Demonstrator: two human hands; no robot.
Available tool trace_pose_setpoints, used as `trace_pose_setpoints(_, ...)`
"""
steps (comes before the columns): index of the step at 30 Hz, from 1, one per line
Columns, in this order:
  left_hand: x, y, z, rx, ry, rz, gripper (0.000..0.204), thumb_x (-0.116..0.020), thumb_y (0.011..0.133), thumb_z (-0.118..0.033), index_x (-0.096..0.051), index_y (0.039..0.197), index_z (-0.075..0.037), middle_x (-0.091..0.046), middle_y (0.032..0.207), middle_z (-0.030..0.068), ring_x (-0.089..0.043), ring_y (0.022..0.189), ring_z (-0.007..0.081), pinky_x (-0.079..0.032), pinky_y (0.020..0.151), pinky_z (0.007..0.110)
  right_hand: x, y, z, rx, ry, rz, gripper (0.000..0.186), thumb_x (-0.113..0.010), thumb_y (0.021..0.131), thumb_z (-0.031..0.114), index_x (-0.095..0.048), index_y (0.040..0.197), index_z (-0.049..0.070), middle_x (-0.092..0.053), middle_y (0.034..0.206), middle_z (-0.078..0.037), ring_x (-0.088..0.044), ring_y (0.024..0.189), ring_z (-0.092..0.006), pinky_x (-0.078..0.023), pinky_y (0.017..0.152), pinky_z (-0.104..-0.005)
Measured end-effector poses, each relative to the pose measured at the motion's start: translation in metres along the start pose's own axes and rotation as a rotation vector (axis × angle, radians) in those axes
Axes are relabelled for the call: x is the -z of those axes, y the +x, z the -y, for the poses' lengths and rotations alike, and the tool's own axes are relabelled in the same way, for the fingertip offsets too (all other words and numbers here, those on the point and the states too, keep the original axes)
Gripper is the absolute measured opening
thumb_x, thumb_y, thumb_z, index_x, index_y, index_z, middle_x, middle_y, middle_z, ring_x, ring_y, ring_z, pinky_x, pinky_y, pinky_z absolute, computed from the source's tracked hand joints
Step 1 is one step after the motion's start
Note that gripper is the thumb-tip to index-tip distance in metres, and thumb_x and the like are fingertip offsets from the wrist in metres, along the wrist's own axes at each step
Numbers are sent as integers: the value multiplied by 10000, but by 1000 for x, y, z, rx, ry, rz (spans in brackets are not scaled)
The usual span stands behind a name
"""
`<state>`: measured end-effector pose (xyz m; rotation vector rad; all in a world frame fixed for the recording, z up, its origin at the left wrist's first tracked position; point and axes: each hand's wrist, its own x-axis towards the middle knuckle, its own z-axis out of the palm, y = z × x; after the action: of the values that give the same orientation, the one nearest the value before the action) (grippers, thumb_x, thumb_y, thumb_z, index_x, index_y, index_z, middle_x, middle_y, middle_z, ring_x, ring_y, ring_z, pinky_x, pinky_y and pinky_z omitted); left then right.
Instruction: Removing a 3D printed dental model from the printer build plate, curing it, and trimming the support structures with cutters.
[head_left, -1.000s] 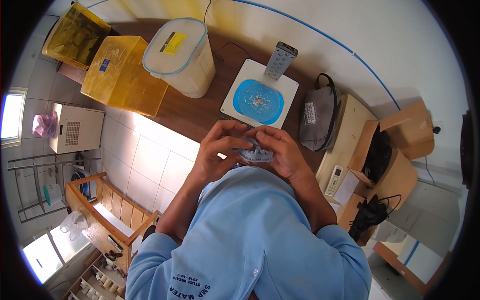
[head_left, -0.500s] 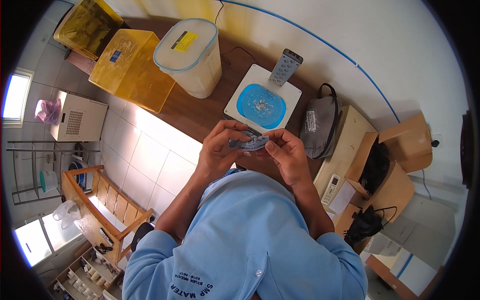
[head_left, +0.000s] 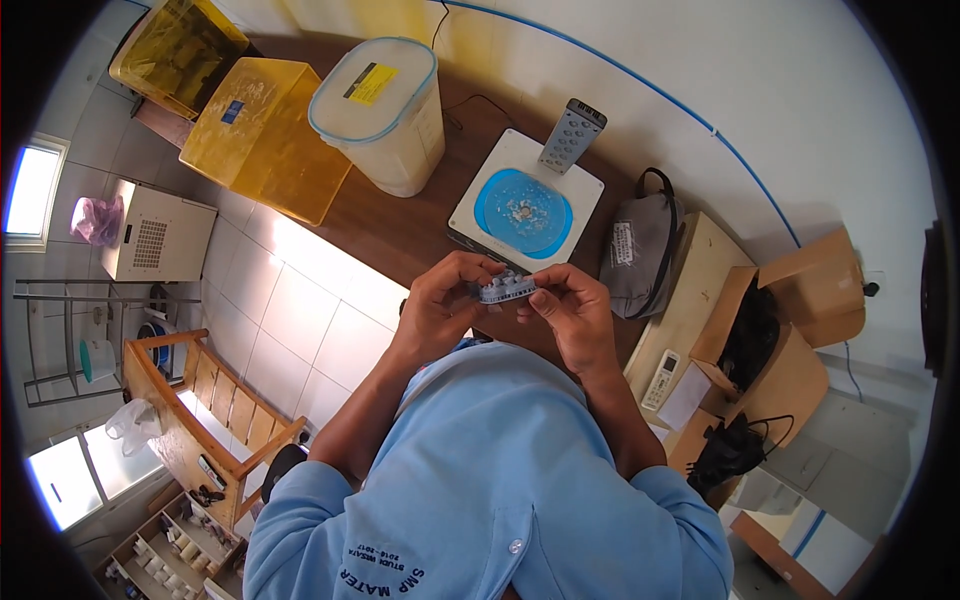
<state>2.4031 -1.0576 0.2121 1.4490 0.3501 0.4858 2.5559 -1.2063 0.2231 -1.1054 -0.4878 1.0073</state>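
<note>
Between my two hands, in front of my chest, is a small grey curved piece (head_left: 508, 289) with tooth-like knobs on top and marks along its edge; it looks like a dental model. The fingers of my left hand (head_left: 445, 300) grip its left end. My right hand (head_left: 572, 308) pinches the right end between thumb and fingers. Just beyond stands a white square device (head_left: 580, 215) with a round blue pad (head_left: 522, 212) strewn with pale crumbs. Behind the pad, a grey perforated plate (head_left: 572, 136) stands tilted up.
Farther left on the brown table (head_left: 385, 235) are a lidded clear bin (head_left: 395, 130) and a yellow translucent cover (head_left: 265, 140). A grey bag (head_left: 640, 250) lies right of the device. At the right are a remote control (head_left: 661, 379) and an open cardboard box (head_left: 815, 290).
The grey piece has tilted, so its knobs and marked edge show more clearly. The fingers of my left hand have shifted back from its top and drawn slightly lower.
</note>
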Motion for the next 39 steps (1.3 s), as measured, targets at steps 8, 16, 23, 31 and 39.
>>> trace_pose_setpoints(8,0,-1,-3,54,-21,0,280,-703,835,128,-615,1068,0,-654,1215,116,-640,1187,216,-560,1001,373,0,-1,0,2,22,-6,152,-680,973,45,-647,1090,-46,-713,963,-138,-714,802,-182,-627,719,-336)
trace_pose_setpoints(16,-5,-6,-17,251,-70,1,380,-694,982,-140,-561,1263,78,-684,1162,188,-732,1006,248,-633,812,357,-1,1,3,-78,-40,-83,155,-680,997,137,-675,973,-17,-682,826,-83,-635,674,-135,-528,604,-267)
trace_pose_setpoints(23,-5,-6,-11,269,-97,62,508,-719,949,-115,-504,1367,78,-636,1252,211,-702,1088,252,-626,849,353,-3,0,7,-106,-49,-125,149,-683,994,137,-672,944,-2,-678,815,-72,-628,658,-115,-513,586,-252)
trace_pose_setpoints(31,-11,-7,-8,210,-158,106,777,-753,855,35,-353,1520,54,-557,1389,218,-630,1227,275,-578,979,368,-2,1,3,-91,-61,-185,178,-714,976,157,-687,911,-6,-675,775,-43,-619,652,-86,-508,575,-234)
trace_pose_setpoints(39,-8,-9,-9,249,-218,137,828,-797,848,19,-337,1535,56,-541,1420,231,-640,1219,280,-575,992,381,-1,2,2,-100,-87,-204,197,-699,988,178,-681,887,11,-662,763,-21,-595,643,-67,-497,562,-231)
